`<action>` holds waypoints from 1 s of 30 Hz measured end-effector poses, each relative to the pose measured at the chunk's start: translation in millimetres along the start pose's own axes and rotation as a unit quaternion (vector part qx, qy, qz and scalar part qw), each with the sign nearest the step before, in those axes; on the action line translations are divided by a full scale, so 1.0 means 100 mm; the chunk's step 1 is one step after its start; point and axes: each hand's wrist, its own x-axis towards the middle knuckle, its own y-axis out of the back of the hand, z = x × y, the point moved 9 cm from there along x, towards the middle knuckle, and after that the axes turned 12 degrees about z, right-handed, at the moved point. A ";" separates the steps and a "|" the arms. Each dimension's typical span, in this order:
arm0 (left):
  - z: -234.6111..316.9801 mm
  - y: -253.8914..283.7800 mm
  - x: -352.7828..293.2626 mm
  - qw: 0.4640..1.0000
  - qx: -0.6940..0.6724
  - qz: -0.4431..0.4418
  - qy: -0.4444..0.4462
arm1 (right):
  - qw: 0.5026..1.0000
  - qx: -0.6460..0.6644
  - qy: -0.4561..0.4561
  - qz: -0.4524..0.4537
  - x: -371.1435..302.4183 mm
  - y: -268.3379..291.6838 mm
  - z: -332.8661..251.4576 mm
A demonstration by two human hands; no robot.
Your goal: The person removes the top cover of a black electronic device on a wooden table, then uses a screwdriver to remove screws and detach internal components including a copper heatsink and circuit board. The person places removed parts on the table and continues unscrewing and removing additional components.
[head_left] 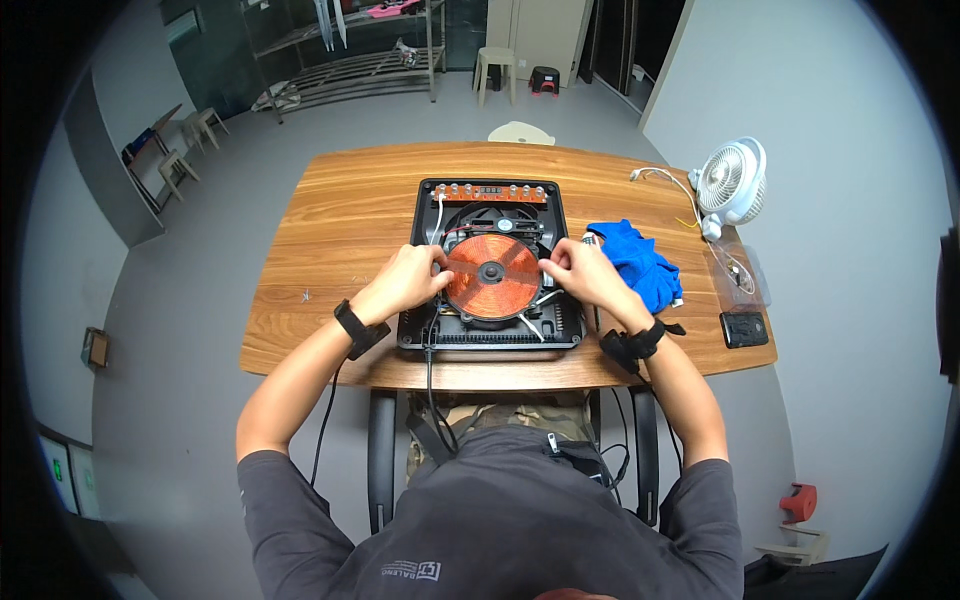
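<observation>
An opened induction cooker lies on the wooden table, its black housing (pixel 409 318) holding bare inner parts. In it is a round copper induction coil (pixel 480 300) with dark strips across it and a small black hub at its middle. My left hand (pixel 410 278) has its fingers closed at the coil's left rim. At the opposite rim my right hand (pixel 588 272) pinches the edge with thumb and fingers. Behind the coil sits an orange control board (pixel 490 193) with a small display. A white wire and a loose white lead run near the coil.
Right of the housing lies a crumpled blue cloth (pixel 640 262). A white fan (pixel 732 182) with its cable stands at the table's right edge, above a clear plastic box (pixel 736 275) and a black device (pixel 744 330). Small screws (pixel 306 295) lie on the left.
</observation>
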 end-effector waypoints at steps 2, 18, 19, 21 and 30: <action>0.02 0.00 0.02 1.000 0.005 -0.006 0.023 | 0.998 -0.053 -0.003 -0.013 -0.08 -0.07 -0.12; -0.26 -0.24 0.14 0.996 0.070 -0.028 0.044 | 0.998 -0.033 -0.029 0.044 -0.24 -0.08 -0.14; -0.25 -0.24 0.14 0.996 0.071 -0.029 0.043 | 0.998 -0.030 -0.031 0.050 -0.25 -0.07 -0.12; -0.22 -0.23 0.14 0.996 0.062 -0.033 0.052 | 0.997 -0.022 -0.036 0.062 -0.25 -0.08 -0.08; -0.16 -0.18 0.18 0.991 0.104 -0.081 0.026 | 0.996 -0.032 -0.075 0.023 -0.25 -0.10 -0.08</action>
